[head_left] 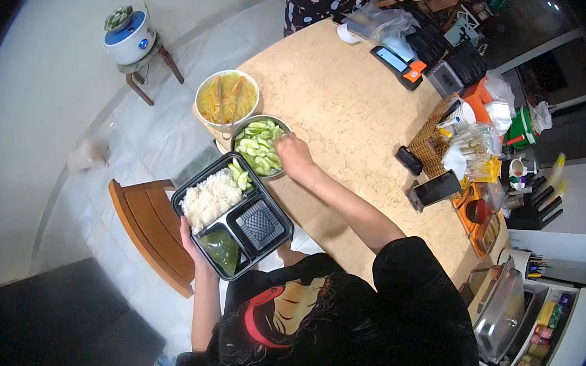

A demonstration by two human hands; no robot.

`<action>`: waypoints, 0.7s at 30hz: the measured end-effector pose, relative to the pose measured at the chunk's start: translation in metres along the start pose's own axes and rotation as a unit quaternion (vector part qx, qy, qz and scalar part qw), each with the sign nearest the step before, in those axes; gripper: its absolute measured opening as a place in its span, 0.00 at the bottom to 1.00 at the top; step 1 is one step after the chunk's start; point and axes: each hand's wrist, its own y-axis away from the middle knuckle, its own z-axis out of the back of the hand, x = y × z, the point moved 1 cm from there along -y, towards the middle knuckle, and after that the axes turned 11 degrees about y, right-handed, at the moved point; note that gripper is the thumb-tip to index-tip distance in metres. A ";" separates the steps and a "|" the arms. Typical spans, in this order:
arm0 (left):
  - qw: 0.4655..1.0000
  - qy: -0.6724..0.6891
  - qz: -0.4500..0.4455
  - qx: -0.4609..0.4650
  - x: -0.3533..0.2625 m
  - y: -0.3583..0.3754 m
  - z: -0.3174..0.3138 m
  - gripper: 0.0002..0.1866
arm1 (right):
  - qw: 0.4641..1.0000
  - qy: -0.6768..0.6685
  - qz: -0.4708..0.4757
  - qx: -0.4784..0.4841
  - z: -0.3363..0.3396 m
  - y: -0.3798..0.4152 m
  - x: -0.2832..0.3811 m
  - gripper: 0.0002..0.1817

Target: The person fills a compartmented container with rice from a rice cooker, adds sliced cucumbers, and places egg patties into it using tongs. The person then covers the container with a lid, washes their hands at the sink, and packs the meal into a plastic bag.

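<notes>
The black meal tray (268, 240) has four parts. White rice (210, 198) fills the big part on the left. A few cucumber slices (240, 176) sit in the small part at the far end. A green sauce bag (220, 246) lies in the near part, and the last part is bare. The tray's long side runs from near to far, tipped a bit toward the right.

The left hand (192, 244) grips the tray's near left edge and holds it up, just off the table (342, 110). The right hand (294, 155) is at the metal bowl of cucumber (260, 144), just past the tray's far end. Its fingers are bent down at the slices; I cannot tell if they pinch one. The right hand is closer to the bowl.

A bowl of yellow strips (227, 97) sits farther left. A wooden chair (151, 229) stands under the tray.
</notes>
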 end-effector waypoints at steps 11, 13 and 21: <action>1.000 0.009 0.016 0.016 -0.022 0.013 0.004 0.33 | 0.997 -0.038 -0.060 0.035 0.029 -0.011 0.008 0.07; 0.999 -0.022 0.022 0.020 -0.027 0.014 0.004 0.34 | 0.954 -0.257 -0.156 -0.020 0.077 0.003 0.017 0.05; 0.984 -0.021 0.145 0.099 -0.043 0.016 -0.007 0.34 | 0.958 -0.271 -0.091 0.009 0.160 0.057 0.106 0.12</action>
